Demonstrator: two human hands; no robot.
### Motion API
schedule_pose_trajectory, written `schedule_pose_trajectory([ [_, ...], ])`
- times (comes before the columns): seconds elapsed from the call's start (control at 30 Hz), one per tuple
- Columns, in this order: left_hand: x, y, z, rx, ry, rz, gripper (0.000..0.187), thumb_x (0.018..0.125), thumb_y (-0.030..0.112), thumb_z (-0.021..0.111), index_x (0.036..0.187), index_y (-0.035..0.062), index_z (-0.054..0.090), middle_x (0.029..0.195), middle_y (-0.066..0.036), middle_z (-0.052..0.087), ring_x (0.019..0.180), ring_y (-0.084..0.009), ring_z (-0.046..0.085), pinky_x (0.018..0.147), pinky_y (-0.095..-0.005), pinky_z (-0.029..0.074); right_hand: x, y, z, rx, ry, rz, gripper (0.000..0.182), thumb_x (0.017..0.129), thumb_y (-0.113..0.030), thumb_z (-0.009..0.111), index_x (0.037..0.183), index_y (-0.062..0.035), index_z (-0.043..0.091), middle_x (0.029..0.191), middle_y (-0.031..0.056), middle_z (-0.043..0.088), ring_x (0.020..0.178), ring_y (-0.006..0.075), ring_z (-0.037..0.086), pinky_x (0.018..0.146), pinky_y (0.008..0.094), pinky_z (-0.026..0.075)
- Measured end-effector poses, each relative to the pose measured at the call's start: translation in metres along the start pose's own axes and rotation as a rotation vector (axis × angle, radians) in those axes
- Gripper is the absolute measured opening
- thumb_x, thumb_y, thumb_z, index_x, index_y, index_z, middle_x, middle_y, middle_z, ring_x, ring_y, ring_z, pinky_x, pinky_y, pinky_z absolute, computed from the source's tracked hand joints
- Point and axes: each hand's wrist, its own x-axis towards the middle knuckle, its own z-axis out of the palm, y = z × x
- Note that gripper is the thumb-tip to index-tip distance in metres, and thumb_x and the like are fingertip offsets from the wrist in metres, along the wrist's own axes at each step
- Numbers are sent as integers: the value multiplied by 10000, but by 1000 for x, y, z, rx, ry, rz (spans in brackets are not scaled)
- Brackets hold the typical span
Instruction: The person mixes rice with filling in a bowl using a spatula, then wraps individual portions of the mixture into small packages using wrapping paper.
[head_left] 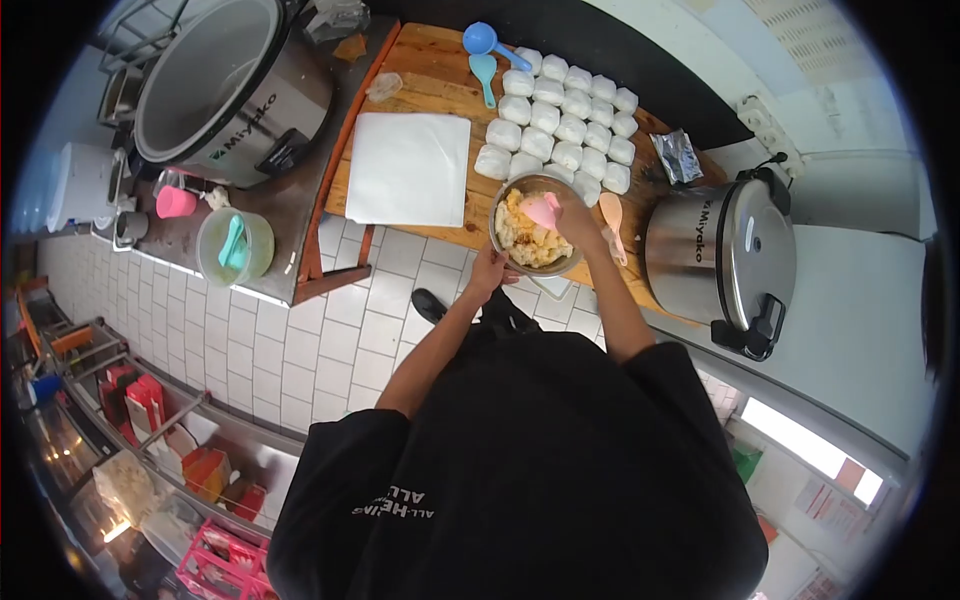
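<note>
My left hand (487, 274) grips the near-left side of a round metal bowl (548, 272), its fingers closed at the rim. In the bowl lies white rice (518, 243) with yellow, crumbly food and a dark brown patch. My right hand (577, 224) reaches over the bowl, closed around a pink rice paddle (541, 209) whose blade touches the food. Just beyond the bowl, rows of rounded white wrapped packets (545, 117) sit close together on the wooden table. A peach rice paddle (612, 222) lies right of my right hand.
A stack of white paper sheets (408, 168) lies on the table's left, with a blue scoop (481, 39) and teal paddle (484, 76) behind. Rice cookers stand both sides, one open (235, 95), one lidded (715, 255). A foil packet (677, 157) and a tub (236, 250) flank.
</note>
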Motion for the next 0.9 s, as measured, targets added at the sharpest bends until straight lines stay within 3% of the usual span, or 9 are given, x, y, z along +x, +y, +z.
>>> schedule_pose_trajectory([
  [0.07, -2, 2, 1, -7, -1, -52, 320, 983, 80, 394, 1297, 67, 334, 992, -178, 619, 715, -278, 698, 532, -342, 604, -34, -2, 27, -94, 190, -172, 349, 946, -216, 395, 1252, -165, 556, 883, 237, 654, 723, 358, 658, 631, 515, 493],
  [0.13, -7, 8, 6, -5, 23, -26, 296, 983, 88, 400, 1274, 76, 351, 1044, -177, 598, 738, -282, 697, 535, -356, 606, -52, -40, 42, -161, -87, 397, 330, 911, -121, 409, 1219, -117, 528, 1013, 194, 647, 918, 383, 632, 776, 492, 490],
  [0.27, 8, -22, 1, -33, 21, -81, 254, 982, 92, 408, 1231, 73, 369, 1053, -171, 571, 787, -308, 693, 550, -374, 613, -28, -33, 31, -138, 11, 455, 352, 910, -113, 420, 1248, -121, 519, 1003, 227, 644, 922, 400, 632, 787, 502, 489],
  [0.4, -9, 1, 17, -20, 68, -58, 240, 989, 118, 396, 1220, 68, 356, 1003, -162, 608, 717, -246, 684, 594, -332, 601, -36, -23, 14, -54, 260, 118, 390, 916, -160, 404, 1295, -125, 489, 948, 242, 646, 873, 417, 632, 782, 501, 492],
  [0.47, -4, 2, 15, 27, 82, -68, 234, 989, 121, 397, 1213, 63, 361, 983, -154, 606, 695, -233, 676, 597, -329, 601, -56, -37, 32, -108, 33, 344, 344, 905, -151, 423, 1231, -100, 522, 939, 231, 646, 861, 418, 631, 759, 505, 493],
  [0.6, -3, -19, 14, 2, 100, -85, 227, 994, 137, 398, 1206, 64, 368, 937, -121, 602, 695, -211, 672, 607, -317, 599, -21, -6, 28, -187, -111, 239, 324, 894, -178, 444, 1190, -89, 540, 927, 218, 652, 848, 403, 638, 732, 502, 493],
  [0.63, 1, -29, 10, -78, 61, -62, 180, 968, 132, 471, 1110, 59, 388, 958, -123, 541, 768, -291, 678, 599, -378, 608, -22, 10, 23, -194, -159, 178, 349, 895, -177, 473, 1225, -86, 540, 932, 238, 645, 862, 422, 624, 745, 499, 494],
  [0.87, -18, -8, 26, -131, -36, -125, 212, 976, 174, 463, 1148, 61, 415, 1032, -141, 593, 809, -259, 684, 626, -351, 593, -38, -21, 37, -34, 8, 414, 365, 895, -202, 465, 1242, -115, 535, 1010, 248, 628, 963, 406, 602, 817, 487, 474],
  [0.9, -11, -6, 25, -108, -99, -177, 210, 975, 182, 468, 1137, 52, 431, 1018, -142, 607, 780, -249, 686, 616, -350, 588, -19, 15, 43, -119, -192, 308, 360, 911, -238, 454, 1234, -111, 551, 1045, 262, 615, 1004, 406, 589, 859, 485, 460],
])
